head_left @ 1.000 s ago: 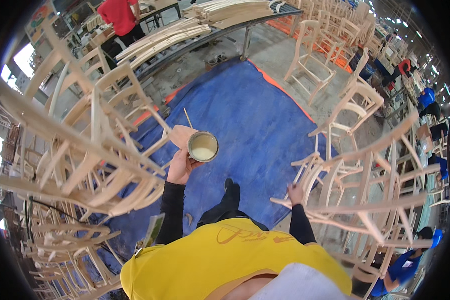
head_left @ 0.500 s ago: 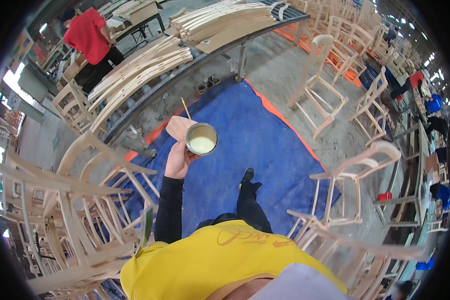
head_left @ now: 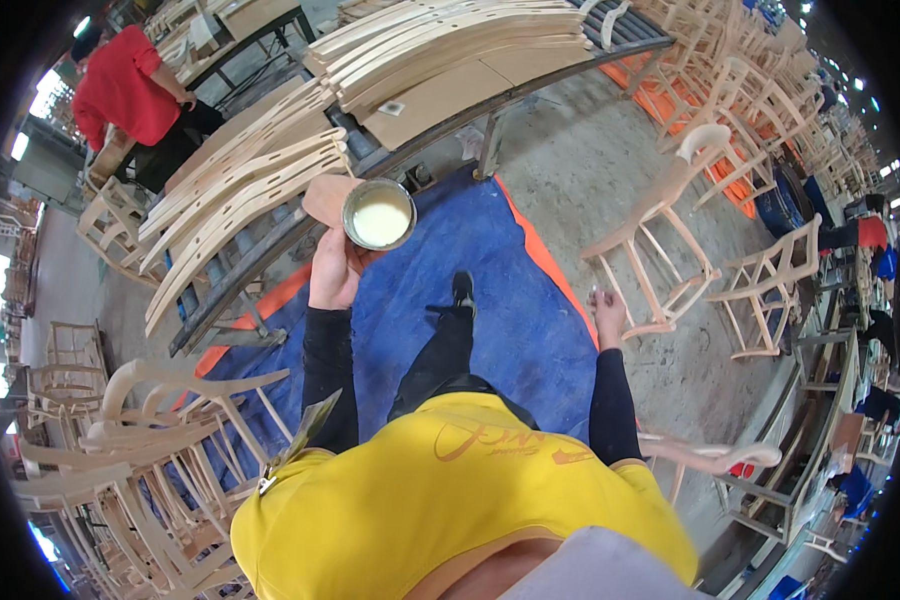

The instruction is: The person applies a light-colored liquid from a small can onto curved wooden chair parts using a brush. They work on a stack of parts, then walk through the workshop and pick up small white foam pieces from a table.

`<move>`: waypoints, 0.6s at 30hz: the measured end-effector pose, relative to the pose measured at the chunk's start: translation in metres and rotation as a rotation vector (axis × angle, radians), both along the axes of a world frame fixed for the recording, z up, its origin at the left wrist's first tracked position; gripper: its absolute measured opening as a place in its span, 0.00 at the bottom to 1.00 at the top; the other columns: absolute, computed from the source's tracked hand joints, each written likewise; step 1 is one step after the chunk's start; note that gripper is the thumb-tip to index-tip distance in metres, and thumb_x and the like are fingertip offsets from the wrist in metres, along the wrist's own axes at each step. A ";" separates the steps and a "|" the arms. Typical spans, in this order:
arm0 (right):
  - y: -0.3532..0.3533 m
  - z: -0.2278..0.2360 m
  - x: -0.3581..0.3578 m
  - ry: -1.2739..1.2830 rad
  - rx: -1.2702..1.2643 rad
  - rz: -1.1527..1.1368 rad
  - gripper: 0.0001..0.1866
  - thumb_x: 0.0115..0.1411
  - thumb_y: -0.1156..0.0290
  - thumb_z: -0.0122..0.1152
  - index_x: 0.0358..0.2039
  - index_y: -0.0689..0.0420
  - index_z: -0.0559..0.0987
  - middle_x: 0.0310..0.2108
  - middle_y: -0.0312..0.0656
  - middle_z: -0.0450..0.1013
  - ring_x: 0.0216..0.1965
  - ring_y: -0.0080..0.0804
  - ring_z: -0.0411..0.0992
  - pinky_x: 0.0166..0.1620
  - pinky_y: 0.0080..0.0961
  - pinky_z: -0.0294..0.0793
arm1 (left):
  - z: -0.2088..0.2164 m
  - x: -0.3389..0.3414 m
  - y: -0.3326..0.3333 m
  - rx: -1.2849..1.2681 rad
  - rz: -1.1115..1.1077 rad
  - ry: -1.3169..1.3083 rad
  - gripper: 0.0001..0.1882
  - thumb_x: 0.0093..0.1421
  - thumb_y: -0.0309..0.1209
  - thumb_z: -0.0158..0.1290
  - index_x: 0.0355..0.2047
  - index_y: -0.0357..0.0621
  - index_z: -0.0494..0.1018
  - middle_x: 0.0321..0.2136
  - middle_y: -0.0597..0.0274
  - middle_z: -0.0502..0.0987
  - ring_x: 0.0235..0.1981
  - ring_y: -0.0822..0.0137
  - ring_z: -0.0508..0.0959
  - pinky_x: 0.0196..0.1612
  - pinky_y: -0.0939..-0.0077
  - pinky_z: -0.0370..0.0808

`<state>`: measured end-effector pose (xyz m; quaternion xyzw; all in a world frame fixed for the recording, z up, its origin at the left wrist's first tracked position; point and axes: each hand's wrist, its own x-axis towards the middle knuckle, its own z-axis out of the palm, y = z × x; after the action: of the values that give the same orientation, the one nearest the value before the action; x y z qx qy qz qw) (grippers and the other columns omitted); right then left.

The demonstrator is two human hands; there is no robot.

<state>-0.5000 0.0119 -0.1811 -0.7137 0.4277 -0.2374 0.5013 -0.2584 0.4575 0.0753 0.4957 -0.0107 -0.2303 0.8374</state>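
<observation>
My left hand [head_left: 334, 272] is closed round a round can [head_left: 379, 214] of pale cream liquid, held upright over the blue sheet. A flat piece of light wood [head_left: 329, 200] sticks out beside the can on its left; whether my fingers grip it too I cannot tell. On the right, my right hand [head_left: 608, 318] hangs with its fingers bent together near a wooden chair [head_left: 653, 215]. A tiny pale spot shows at its fingertips, too small to name.
A blue sheet [head_left: 420, 300] with orange edges covers the floor underfoot. Ahead runs a metal rack [head_left: 490, 145] stacked with curved slotted wooden parts [head_left: 240, 190]. Bare wooden chairs [head_left: 170, 440] crowd the left, with others at right. A person in red [head_left: 130, 90] stands far left.
My right hand has come into view at the right. I have moved forward, so the rack looks nearer. The can is still in my left hand.
</observation>
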 end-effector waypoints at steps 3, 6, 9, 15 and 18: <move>-0.017 0.055 0.122 -0.017 0.154 0.079 0.12 0.62 0.67 0.57 0.43 0.59 0.75 0.33 0.39 0.79 0.33 0.25 0.78 0.32 0.18 0.74 | -0.007 0.081 -0.037 -0.017 0.045 0.011 0.20 0.69 0.37 0.36 0.55 0.40 0.65 0.48 0.56 0.74 0.45 0.64 0.78 0.45 0.68 0.79; -0.047 0.065 0.202 -0.049 0.215 0.058 0.12 0.61 0.67 0.59 0.42 0.60 0.75 0.33 0.38 0.79 0.32 0.24 0.77 0.30 0.20 0.73 | -0.014 0.169 -0.078 -0.047 0.078 0.022 0.20 0.69 0.38 0.36 0.55 0.41 0.65 0.48 0.58 0.74 0.45 0.65 0.77 0.44 0.67 0.80; -0.082 0.093 0.281 -0.063 0.234 0.074 0.13 0.62 0.66 0.59 0.43 0.60 0.74 0.35 0.39 0.78 0.34 0.25 0.77 0.31 0.20 0.73 | -0.003 0.244 -0.117 -0.042 0.160 0.049 0.19 0.69 0.38 0.37 0.55 0.43 0.65 0.49 0.60 0.73 0.45 0.66 0.77 0.43 0.66 0.79; -0.140 0.155 0.451 -0.151 0.235 0.174 0.14 0.62 0.65 0.59 0.44 0.60 0.74 0.37 0.39 0.78 0.36 0.25 0.77 0.34 0.18 0.73 | -0.003 0.374 -0.176 -0.021 0.164 0.020 0.19 0.69 0.36 0.36 0.55 0.41 0.63 0.49 0.58 0.73 0.48 0.63 0.76 0.45 0.63 0.78; -0.163 0.168 0.540 -0.183 0.226 0.285 0.13 0.62 0.66 0.59 0.43 0.60 0.74 0.36 0.40 0.78 0.36 0.25 0.77 0.34 0.18 0.73 | -0.021 0.428 -0.195 -0.047 0.218 0.032 0.19 0.69 0.35 0.36 0.55 0.39 0.63 0.50 0.55 0.73 0.48 0.60 0.76 0.47 0.62 0.78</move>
<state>0.0405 -0.1510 -0.0133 -0.6817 0.2989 -0.1786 0.6435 0.1693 0.2621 0.0542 0.4703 0.0514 -0.1453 0.8689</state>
